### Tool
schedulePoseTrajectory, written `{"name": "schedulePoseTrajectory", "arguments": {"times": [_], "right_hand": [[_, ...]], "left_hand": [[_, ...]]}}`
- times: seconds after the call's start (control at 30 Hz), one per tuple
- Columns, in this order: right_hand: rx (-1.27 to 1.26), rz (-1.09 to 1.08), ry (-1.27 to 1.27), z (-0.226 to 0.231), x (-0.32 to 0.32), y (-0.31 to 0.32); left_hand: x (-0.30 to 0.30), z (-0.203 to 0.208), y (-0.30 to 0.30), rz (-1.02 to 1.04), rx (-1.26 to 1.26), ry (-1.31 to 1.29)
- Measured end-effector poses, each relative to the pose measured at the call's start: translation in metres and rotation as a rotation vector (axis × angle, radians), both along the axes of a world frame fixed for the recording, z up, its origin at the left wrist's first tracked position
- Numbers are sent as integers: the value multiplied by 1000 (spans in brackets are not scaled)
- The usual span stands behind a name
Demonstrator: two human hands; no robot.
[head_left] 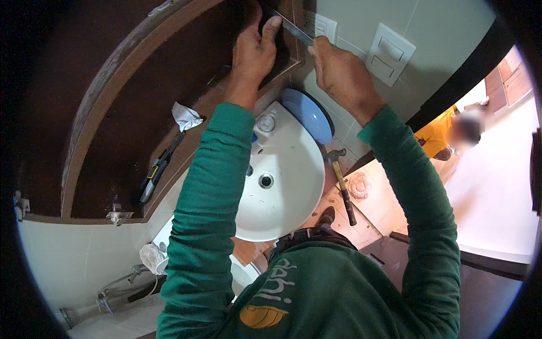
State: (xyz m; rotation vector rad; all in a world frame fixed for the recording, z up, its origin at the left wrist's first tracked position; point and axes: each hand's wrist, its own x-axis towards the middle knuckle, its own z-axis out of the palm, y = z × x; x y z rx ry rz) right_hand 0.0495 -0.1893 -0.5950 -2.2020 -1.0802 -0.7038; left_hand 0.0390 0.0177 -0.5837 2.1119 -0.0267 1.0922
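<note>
A thin, flat, grey metal strip (294, 31) is gripped at its lower end by the curled right hand (342, 73), slanted near the corner of the dark brown wooden cabinet (152, 96). The left hand (254, 53) is raised near the strip's upper part; whether anything is pinched there cannot be told.

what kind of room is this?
Most likely a bathroom: there's a white washbasin and pale wall tiles. The claw hammer to the basin's right suggests it may be under work.
</note>
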Motion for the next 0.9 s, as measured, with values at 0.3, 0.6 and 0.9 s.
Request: {"name": "schedulePoseTrajectory", "arguments": {"times": [0.3, 0.6, 0.9], "right_hand": [[28, 73, -120, -14, 2, -5], [81, 51, -116, -5, 7, 0], [10, 93, -175, 11, 19, -2]], "left_hand": [[-7, 2, -3, -35, 135, 50], [-10, 10, -9, -9, 67, 114], [-10, 14, -15, 27, 58, -47]]}}
